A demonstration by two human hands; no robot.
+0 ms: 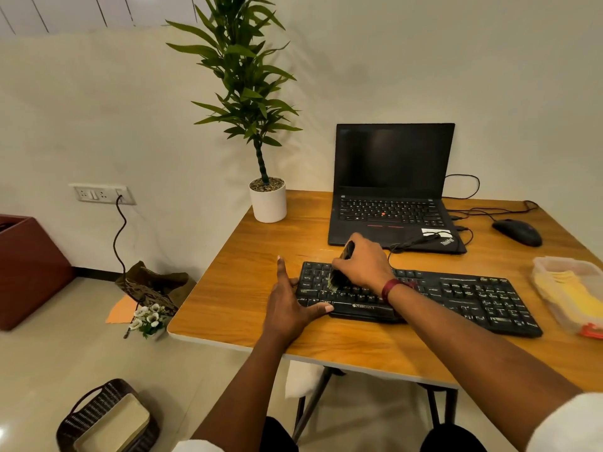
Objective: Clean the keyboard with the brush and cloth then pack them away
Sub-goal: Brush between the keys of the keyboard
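Observation:
A black keyboard (456, 295) lies across the front of the wooden desk (241, 275). My right hand (362, 262) grips a dark brush (341, 269) with its bristles down on the keyboard's left keys. My left hand (290, 301) rests flat on the desk against the keyboard's left end, fingers straight and thumb along the front edge. A yellow cloth (574, 295) lies inside a clear plastic box (551, 265) at the desk's right edge.
An open black laptop (391, 190) stands behind the keyboard, with a black mouse (517, 231) and cables to its right. A potted plant (267, 200) sits at the desk's back left corner. On the floor are a dark basket (104, 415), a bag and flowers.

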